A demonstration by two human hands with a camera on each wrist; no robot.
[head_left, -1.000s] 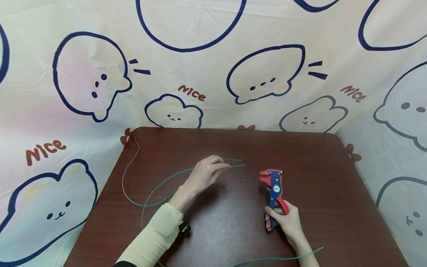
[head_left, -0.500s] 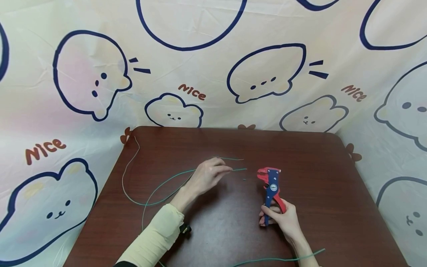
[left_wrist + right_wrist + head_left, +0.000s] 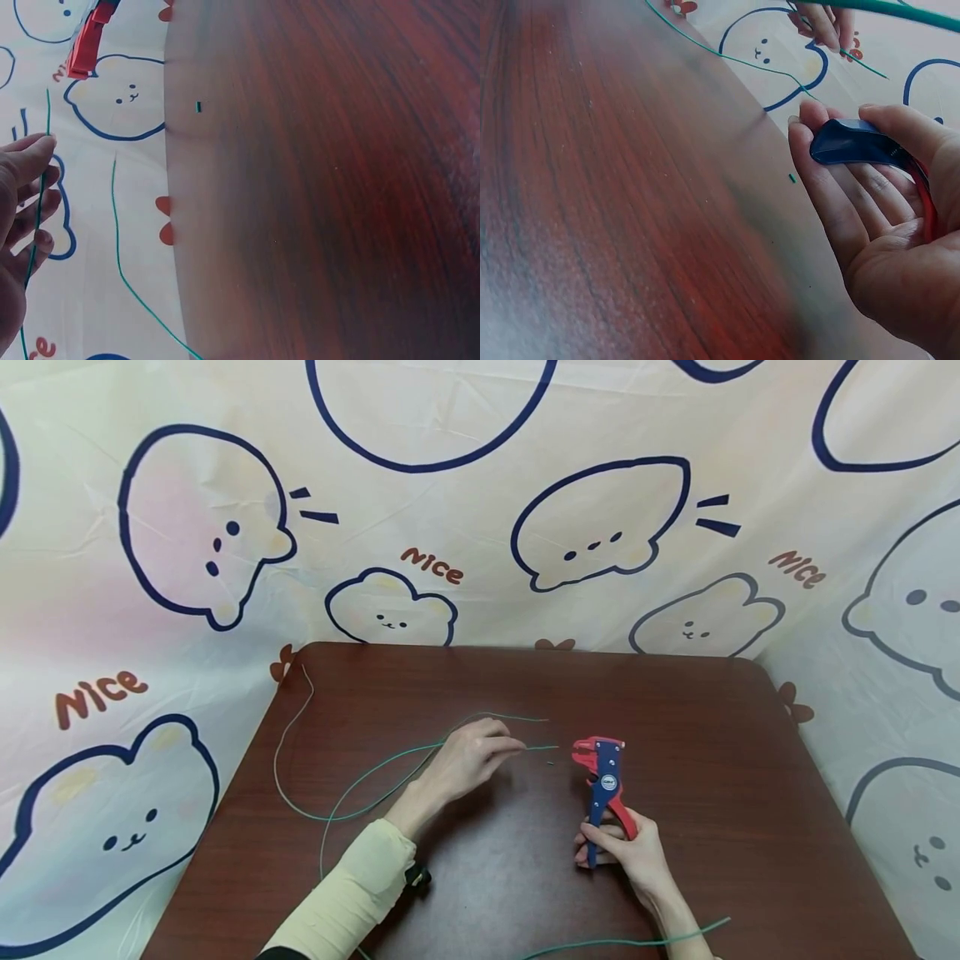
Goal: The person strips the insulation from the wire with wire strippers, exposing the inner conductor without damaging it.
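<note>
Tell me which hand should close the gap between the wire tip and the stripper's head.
Probably the right hand. It grips the wire stripper by its handles, head facing the green wire tip. The left hand pinches that wire near its end, holding it level above the table.

Backdrop cloth (image 3: 480, 527), beyond our left fingers: we read "Nice" in red-brown letters above a small bear face.
Backdrop cloth, far to the left of our left fingers: "Nice" again, larger, above a big bear face.
Backdrop cloth, beyond and to the right of our right fingers: a third "Nice".
Wire stripper (image 3: 604, 782), round badge just ahead of our right fingers: print too small to read.
</note>
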